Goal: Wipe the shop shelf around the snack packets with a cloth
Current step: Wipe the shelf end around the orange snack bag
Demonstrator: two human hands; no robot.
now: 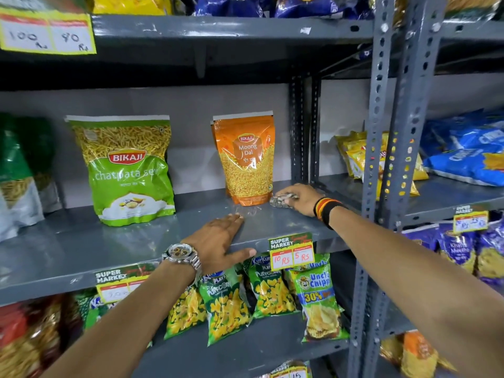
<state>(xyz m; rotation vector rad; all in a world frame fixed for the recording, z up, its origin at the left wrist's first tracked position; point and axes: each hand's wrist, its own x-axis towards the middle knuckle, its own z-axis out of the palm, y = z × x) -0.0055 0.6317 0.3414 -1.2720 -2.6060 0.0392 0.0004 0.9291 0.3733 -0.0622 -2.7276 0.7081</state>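
A grey metal shelf (81, 246) holds a green Bikaji sev packet (131, 170) at left-centre and an orange Moong Dal packet (246, 159) to its right, both upright. My right hand (300, 197) presses a small bunched grey cloth (282, 201) onto the shelf just right of the orange packet's base, fingers closed on it. My left hand (218, 241), with a wristwatch, lies flat and palm-down on the shelf's front edge, thumb hooked under the lip, holding nothing.
Slotted steel uprights (381, 159) stand right of my right hand. Price tags (291, 251) hang from the shelf lip. Green snack bags (226, 304) fill the shelf below. Blue and yellow packets (463, 154) sit on the neighbouring rack.
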